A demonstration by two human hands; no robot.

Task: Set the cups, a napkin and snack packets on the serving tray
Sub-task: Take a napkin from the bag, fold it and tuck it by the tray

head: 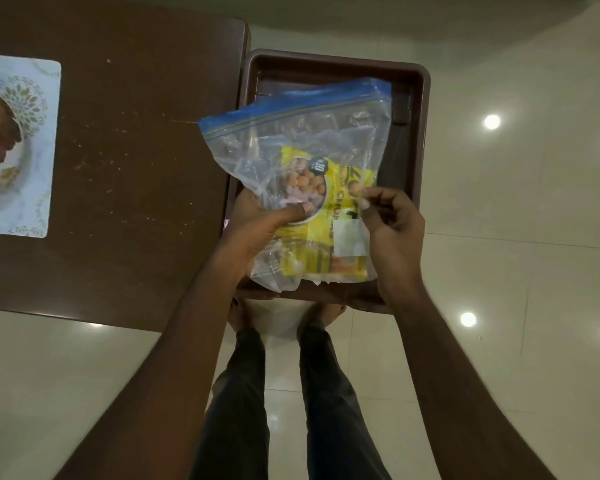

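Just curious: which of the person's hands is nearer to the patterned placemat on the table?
Left. The left hand grips the clear zip bag on the side toward the patterned placemat; the right hand pinches the bag's far side, farther from it.

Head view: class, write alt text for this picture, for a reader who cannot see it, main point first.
Two bare hands, left hand and right hand, hold a clear zip bag with a yellow snack packet inside, above a brown serving tray. The tray sits beside a dark brown table bearing a patterned placemat. Below are the person's legs and a pale tiled floor.
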